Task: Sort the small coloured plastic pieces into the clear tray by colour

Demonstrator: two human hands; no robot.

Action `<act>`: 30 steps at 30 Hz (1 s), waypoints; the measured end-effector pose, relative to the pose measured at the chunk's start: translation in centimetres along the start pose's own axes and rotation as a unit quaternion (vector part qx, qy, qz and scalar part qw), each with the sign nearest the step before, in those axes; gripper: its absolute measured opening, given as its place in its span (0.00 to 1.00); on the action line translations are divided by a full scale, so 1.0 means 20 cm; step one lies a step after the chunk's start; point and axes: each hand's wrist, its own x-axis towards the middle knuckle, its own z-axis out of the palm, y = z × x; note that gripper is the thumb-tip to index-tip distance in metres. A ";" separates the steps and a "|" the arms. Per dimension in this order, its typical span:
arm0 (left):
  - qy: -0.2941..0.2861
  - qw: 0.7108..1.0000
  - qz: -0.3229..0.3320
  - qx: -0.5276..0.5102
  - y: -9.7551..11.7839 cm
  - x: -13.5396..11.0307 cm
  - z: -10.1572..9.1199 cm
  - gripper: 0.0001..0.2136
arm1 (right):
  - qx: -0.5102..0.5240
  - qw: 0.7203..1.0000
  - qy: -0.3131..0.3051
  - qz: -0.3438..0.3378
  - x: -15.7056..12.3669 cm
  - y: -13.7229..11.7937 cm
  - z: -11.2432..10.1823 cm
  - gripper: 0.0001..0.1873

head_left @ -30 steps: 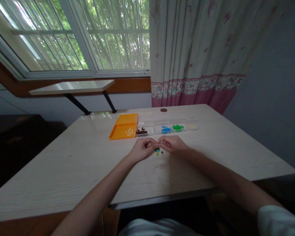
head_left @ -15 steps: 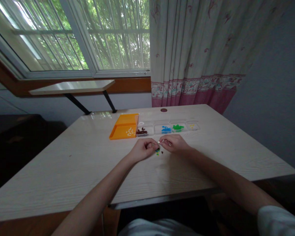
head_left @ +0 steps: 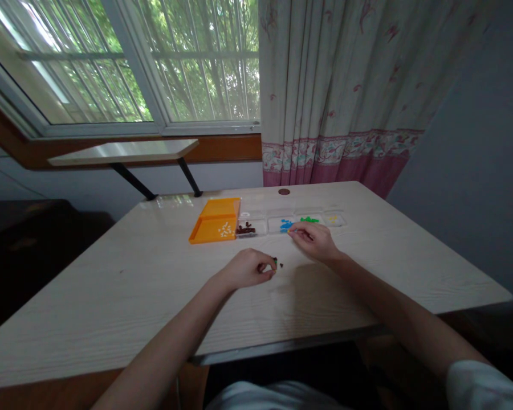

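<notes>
On the table, my left hand is curled, thumb and forefinger closed around a small cluster of coloured toy bricks. Green and dark bits of it show at the fingertips, and the rest is hidden. One dark loose brick lies just right of it. My right hand is pinched at the front of the clear tray with blue bricks. Whatever its fingertips hold is too small to make out. Green bricks lie in the compartment behind that hand.
An open orange case with small white pieces stands at the left. Beside it, a clear compartment holds dark brown bricks. Yellow pieces sit in the rightmost compartment. A raised shelf stands at the table's back left.
My right hand has moved away from my left, forward and right to the blue bricks. My left hand has shifted slightly nearer me and covers more of the brick cluster.
</notes>
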 end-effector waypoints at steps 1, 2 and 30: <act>0.000 1.000 -0.003 0.003 0.00 0.00 0.00 0.09 | 0.000 1.000 0.001 -0.002 0.00 0.00 0.00 0.06; 0.001 1.000 -0.006 0.006 0.00 0.00 0.00 0.09 | 0.000 1.000 0.000 -0.004 0.00 0.00 0.00 0.06; 0.025 0.997 -0.045 0.066 -0.01 -0.01 -0.04 0.10 | -0.338 0.817 -0.242 0.401 -0.02 0.50 -0.39 0.13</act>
